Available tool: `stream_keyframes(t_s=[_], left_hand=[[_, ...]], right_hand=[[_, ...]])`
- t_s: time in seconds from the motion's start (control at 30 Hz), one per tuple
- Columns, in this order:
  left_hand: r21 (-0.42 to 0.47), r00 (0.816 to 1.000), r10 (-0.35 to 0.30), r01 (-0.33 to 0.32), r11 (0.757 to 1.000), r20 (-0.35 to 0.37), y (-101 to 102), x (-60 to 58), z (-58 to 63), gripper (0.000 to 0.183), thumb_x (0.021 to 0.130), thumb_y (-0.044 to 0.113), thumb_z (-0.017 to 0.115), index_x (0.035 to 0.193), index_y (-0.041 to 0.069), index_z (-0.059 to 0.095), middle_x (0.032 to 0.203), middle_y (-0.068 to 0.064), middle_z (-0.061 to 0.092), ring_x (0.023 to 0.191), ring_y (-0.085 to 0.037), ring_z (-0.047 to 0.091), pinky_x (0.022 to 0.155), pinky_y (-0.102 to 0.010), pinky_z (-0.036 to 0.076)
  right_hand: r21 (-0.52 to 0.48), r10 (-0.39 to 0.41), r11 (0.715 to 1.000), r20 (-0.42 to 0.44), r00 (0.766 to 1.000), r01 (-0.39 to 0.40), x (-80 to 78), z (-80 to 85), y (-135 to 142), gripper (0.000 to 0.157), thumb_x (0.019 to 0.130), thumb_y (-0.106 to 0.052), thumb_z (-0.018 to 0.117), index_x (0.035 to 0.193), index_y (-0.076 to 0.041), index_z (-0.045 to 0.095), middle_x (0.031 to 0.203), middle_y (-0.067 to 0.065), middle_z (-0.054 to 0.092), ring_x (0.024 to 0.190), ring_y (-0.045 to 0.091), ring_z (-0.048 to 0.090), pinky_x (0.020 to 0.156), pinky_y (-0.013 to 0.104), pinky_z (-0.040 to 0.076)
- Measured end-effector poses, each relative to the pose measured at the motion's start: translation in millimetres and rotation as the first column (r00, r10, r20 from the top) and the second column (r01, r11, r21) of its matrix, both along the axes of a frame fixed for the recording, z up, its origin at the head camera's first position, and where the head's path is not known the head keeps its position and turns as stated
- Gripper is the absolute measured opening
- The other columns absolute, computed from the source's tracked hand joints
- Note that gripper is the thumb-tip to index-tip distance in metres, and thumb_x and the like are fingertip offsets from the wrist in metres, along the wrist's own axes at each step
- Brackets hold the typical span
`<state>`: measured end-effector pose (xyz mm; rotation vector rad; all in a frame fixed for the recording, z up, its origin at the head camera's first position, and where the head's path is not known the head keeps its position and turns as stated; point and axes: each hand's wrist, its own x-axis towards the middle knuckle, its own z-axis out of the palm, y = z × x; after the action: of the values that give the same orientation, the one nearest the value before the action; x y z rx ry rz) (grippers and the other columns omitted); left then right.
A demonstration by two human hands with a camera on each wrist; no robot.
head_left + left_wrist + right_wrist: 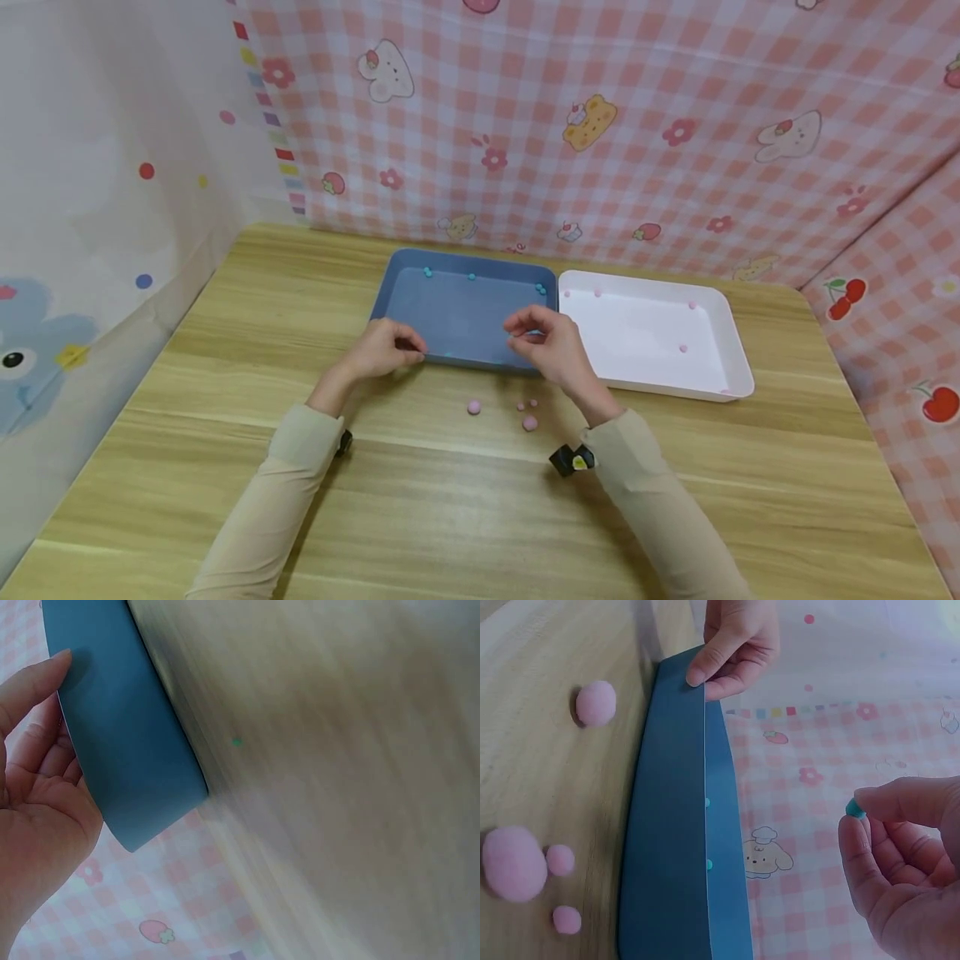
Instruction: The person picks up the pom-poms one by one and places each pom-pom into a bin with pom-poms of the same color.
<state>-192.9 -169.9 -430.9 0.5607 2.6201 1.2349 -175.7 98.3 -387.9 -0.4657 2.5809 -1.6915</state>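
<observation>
Right hand: held above the right end of the blue tray; one small teal ball is pinched between thumb and forefinger. Left hand: the near rim of the blue tray is gripped close to its left corner, thumb outside, fingers inside. Within this tray, small teal balls are scattered along the far side, with others by the near wall. White tray: placed just beside, on the right; small pink balls are contained, spread apart. Before the blue tray, on the wood-grain table, four loose pink balls are laid, two larger and two smaller. Behind, a pink checked cloth is hung, printed with flowers and strawberries.
</observation>
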Motion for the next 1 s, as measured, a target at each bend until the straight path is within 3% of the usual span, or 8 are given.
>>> stream_keyframes(t_s=[0.27,0.5,1.0], left_hand=[[-0.008,1.000,-0.001,0.001,1.000,0.007,0,0.2,0.9,0.007,0.082,0.001,0.067,0.087,-0.002,0.072,0.085,-0.011,0.070,0.078,-0.018,0.061,0.071,-0.029,0.048],[0.000,1.000,-0.006,0.006,1.000,0.002,0,-0.4,-1.3,0.007,0.082,0.001,0.067,0.087,-0.002,0.072,0.084,-0.011,0.070,0.076,-0.016,0.060,0.069,-0.028,0.048],[0.011,1.000,0.000,0.001,1.000,-0.016,0,-1.3,-1.9,0.006,0.081,-0.001,0.068,0.085,-0.002,0.072,0.082,-0.011,0.070,0.074,-0.015,0.061,0.068,-0.027,0.048]], right_hand=[[-0.057,-0.020,0.998,0.037,0.999,0.022,-9.4,-0.2,-6,0.014,0.081,0.005,0.066,0.096,0.004,0.066,0.097,0.020,0.065,0.089,0.028,0.061,0.079,0.031,0.051],[-0.102,-0.044,0.994,0.054,0.998,0.049,-15.4,3.4,-11,0.015,0.080,0.007,0.066,0.095,0.005,0.065,0.094,0.018,0.064,0.084,0.018,0.058,0.072,0.020,0.048],[-0.225,-0.058,0.970,0.167,0.984,0.096,-36.6,10.3,-20,0.017,0.084,0.004,0.065,0.100,0.004,0.062,0.095,0.012,0.063,0.081,0.013,0.057,0.071,0.021,0.048]])
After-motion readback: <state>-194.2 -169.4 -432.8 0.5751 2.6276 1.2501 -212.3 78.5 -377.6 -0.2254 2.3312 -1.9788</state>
